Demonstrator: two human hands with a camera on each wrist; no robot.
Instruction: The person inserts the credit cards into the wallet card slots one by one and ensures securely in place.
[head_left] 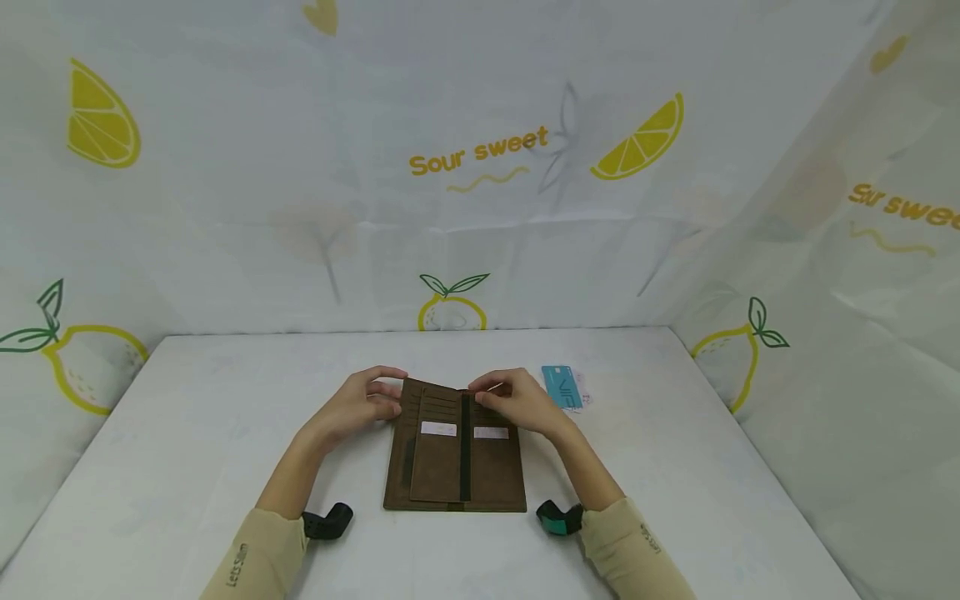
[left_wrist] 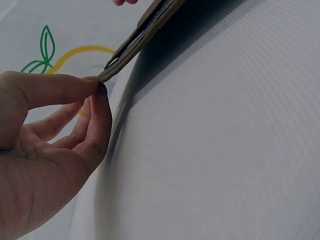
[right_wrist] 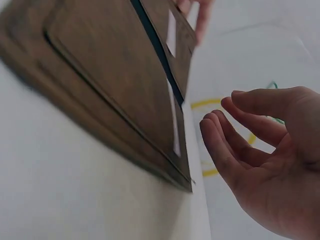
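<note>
An open brown wallet [head_left: 435, 479] lies spread out on the white table, with card slots along both halves and a dark strip [head_left: 466, 450] down its middle. White slips [head_left: 438, 428] show in its left and right pockets. My left hand [head_left: 352, 410] pinches the wallet's upper left edge between thumb and fingers; the left wrist view shows that edge raised off the table. Over the wallet's top middle is my right hand [head_left: 523, 403], its fingers loosely bent. In the right wrist view, thumb and fingertips [right_wrist: 210, 125] stand apart with nothing between them, beside the wallet.
A blue card marked VIP [head_left: 561, 387] lies on the table right of my right hand, with a pale pink-printed piece [head_left: 587, 392] at its edge. A lemon-patterned white cloth [head_left: 300, 167] hangs behind the table and along its right side.
</note>
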